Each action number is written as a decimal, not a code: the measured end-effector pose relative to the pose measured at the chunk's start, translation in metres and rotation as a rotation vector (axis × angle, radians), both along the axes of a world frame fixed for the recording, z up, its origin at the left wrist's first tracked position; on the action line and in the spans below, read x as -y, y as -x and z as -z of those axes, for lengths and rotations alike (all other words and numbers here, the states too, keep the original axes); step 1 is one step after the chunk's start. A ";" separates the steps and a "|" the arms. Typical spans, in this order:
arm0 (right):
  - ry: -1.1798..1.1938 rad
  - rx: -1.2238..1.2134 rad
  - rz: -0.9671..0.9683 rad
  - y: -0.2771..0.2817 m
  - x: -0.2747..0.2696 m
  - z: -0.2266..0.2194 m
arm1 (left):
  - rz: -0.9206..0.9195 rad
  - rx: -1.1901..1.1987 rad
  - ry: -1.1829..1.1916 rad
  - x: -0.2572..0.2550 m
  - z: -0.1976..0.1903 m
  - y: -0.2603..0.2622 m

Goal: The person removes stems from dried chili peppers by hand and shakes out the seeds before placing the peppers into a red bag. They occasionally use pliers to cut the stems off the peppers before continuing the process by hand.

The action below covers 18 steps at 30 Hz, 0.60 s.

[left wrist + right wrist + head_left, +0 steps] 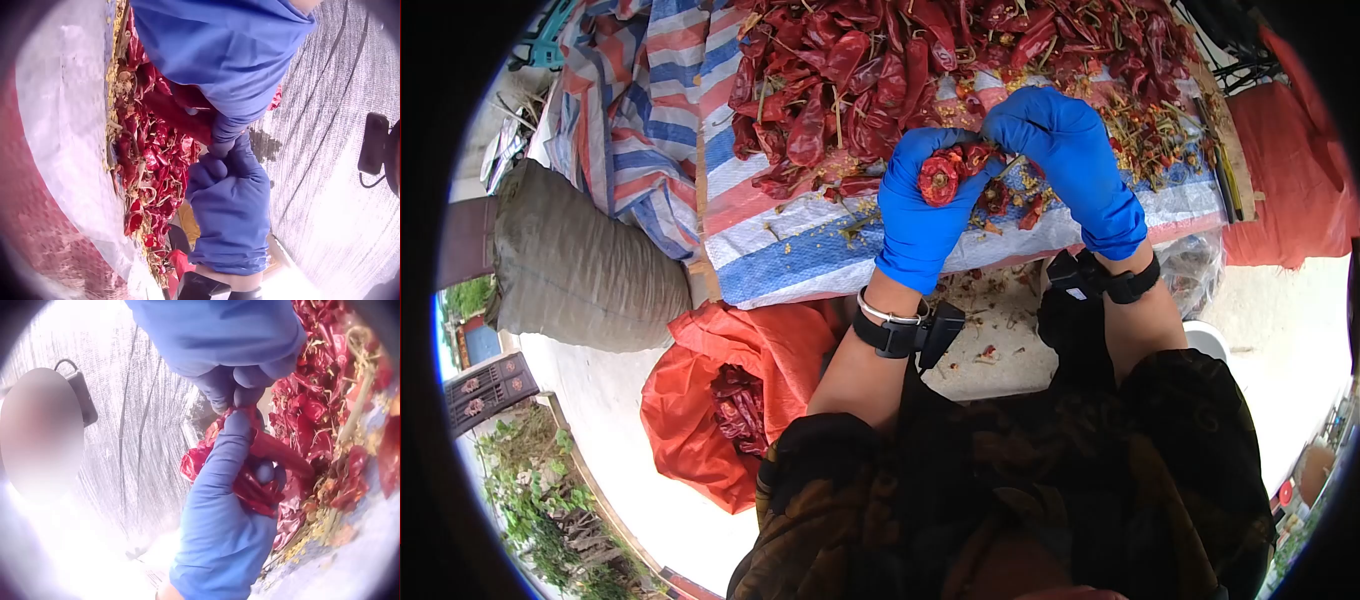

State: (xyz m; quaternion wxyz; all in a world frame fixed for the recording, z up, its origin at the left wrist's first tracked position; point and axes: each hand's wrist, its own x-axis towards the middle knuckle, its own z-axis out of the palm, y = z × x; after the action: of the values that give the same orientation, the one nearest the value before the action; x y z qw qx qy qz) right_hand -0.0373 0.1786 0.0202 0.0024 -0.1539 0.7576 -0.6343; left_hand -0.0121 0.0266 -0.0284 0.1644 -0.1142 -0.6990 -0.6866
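In blue gloves, both hands meet above the near edge of a striped sheet (800, 255). The left hand (925, 220) curls round several dried red peppers (940, 178), whose torn ends stick out beside its thumb. In the right wrist view, the left thumb presses on the red peppers (281, 456). Fingertips of the right hand (1065, 160) pinch the end of a pepper at the left thumb; the exact spot is partly hidden by the fingers. The left wrist view has the right hand (228, 206) touching the left hand (219, 56).
A heap of dried red peppers (880, 70) covers the sheet's far part, with stems and seeds (1150, 130) at right. An orange-red sack (690, 400) holding peppers stands at lower left, a full grey sack (580, 260) behind it. A red sack (1285, 170) is at right.
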 end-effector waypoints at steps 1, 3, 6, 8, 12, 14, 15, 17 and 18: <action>0.100 0.125 0.019 -0.001 0.001 0.000 | -0.017 -0.104 0.075 0.002 -0.003 0.001; 0.276 0.292 -0.015 -0.002 0.002 0.001 | -0.032 -0.211 0.149 0.002 -0.007 0.001; 0.653 0.587 -0.119 -0.002 0.004 0.014 | -0.058 -0.235 0.142 0.001 -0.010 -0.001; 0.956 0.904 -0.081 -0.002 0.009 0.020 | -0.082 -0.234 0.131 0.001 -0.008 -0.001; 1.063 0.741 -0.275 -0.003 0.007 0.026 | -0.099 -0.150 0.084 -0.001 0.000 0.000; 0.323 0.021 0.266 -0.008 0.015 0.012 | -0.079 -0.058 0.098 -0.005 -0.006 -0.002; 0.324 0.020 0.265 -0.007 0.013 0.011 | -0.080 -0.059 0.099 -0.007 -0.009 -0.003; 0.163 -0.199 0.272 -0.005 0.007 0.009 | -0.067 0.047 0.098 -0.011 -0.011 -0.006; 0.163 -0.199 0.275 -0.005 0.004 0.008 | -0.065 0.047 0.099 -0.011 -0.010 -0.006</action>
State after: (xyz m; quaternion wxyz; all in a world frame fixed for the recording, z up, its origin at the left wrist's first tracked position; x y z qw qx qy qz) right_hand -0.0324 0.1747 0.0127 -0.1716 -0.1106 0.7141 -0.6696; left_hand -0.0062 0.0372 -0.0180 0.1643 -0.0835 -0.7390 -0.6480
